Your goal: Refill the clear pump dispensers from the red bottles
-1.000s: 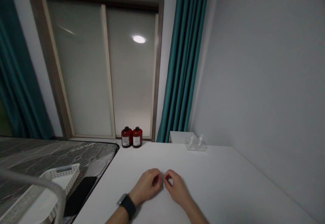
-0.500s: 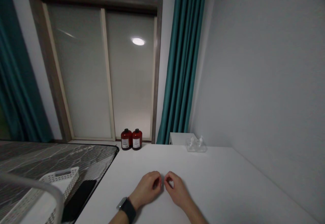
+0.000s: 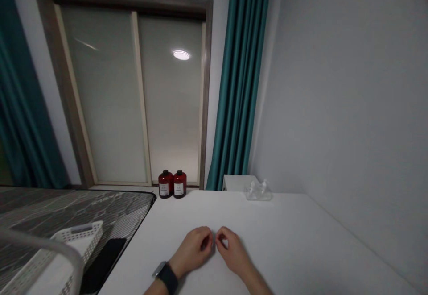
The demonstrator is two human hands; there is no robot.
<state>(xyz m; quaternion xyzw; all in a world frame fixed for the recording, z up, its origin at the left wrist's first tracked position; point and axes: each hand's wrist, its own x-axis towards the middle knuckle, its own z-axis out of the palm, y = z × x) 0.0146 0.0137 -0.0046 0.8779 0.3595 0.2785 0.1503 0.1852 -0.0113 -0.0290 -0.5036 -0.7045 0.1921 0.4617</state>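
Note:
Both hands rest near the front of the white table [image 3: 284, 241], facing each other with a narrow gap between them. My left hand [image 3: 197, 247] is closed, thumb and fingers curled together around a dark hollow; a watch with a black band [image 3: 166, 277] circles that wrist. My right hand [image 3: 232, 248] makes a pinch, thumb against fingertip, and the white tabletop shows through the loop. Anything held at the fingertips of either hand is too small or hidden to make out.
Two dark red bottles [image 3: 179, 184] with white labels stand at the table's far edge. A clear plastic item [image 3: 258, 191] lies farther right. At left are a white perforated basket [image 3: 95, 241], a black flat object [image 3: 104, 263] and a blurred grey curved bar [image 3: 75, 259].
Hands and objects keep their places and the fingers hold the same pose. Only a very slight shift of the whole view shows.

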